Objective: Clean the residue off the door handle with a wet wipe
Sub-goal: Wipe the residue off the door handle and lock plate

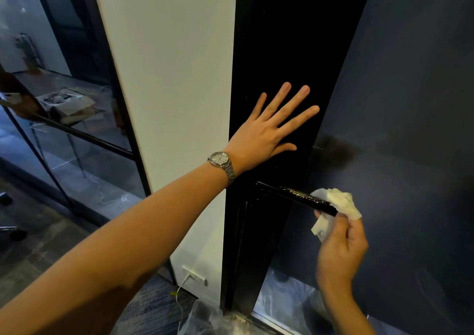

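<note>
A black lever door handle (295, 195) sticks out from the black door edge (287, 52), with pale flecks of residue along its top. My right hand (341, 252) holds a crumpled white wet wipe (338, 202) wrapped over the handle's right end. My left hand (272, 129) lies flat on the black door edge above the handle, fingers spread, holding nothing. A metal watch (221, 161) sits on the left wrist.
A white wall panel (174, 78) stands left of the door, with a socket and cable (192, 275) near the floor. Glass partitions (64, 103) fill the far left. A dark blue door face (410, 103) is on the right. Clear plastic sheeting (205, 319) lies on the floor.
</note>
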